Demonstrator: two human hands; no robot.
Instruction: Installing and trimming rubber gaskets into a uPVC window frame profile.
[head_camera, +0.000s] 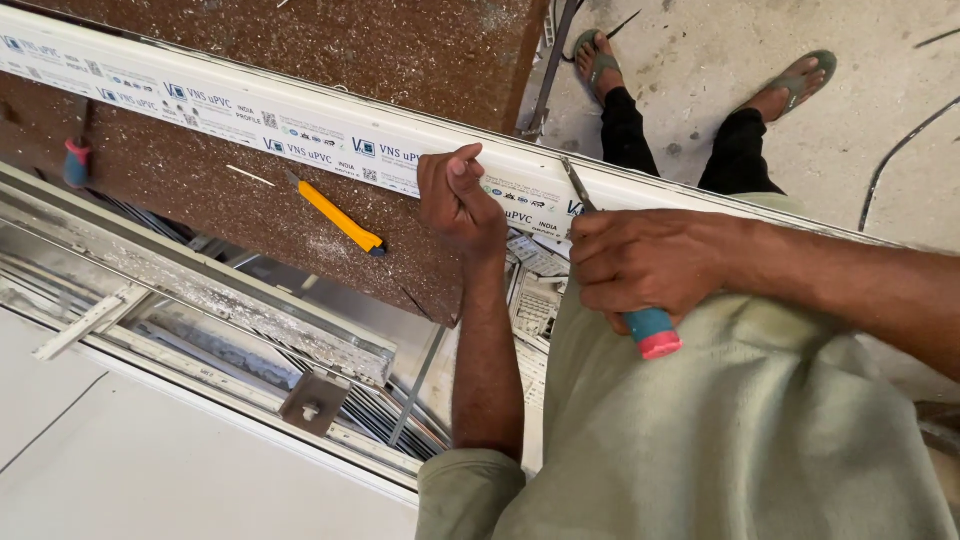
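Gripped right-handed (640, 265), screwdriver (620, 270) (blue-handled) meets white profile (300, 125) — left hand (458, 195) steadying

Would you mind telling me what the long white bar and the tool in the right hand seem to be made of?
The long white bar looks like smooth plastic profile with a printed protective film, steadied by the left hand. The tool in the right hand has a thin grey, probably steel, shaft and a glossy blue-and-pink handle, likely plastic.

Left hand (460, 200), right hand (645, 265), both fisted

Long white profile (300, 125) across speckled brown bench, blue-handled screwdriver (645, 325) against it.
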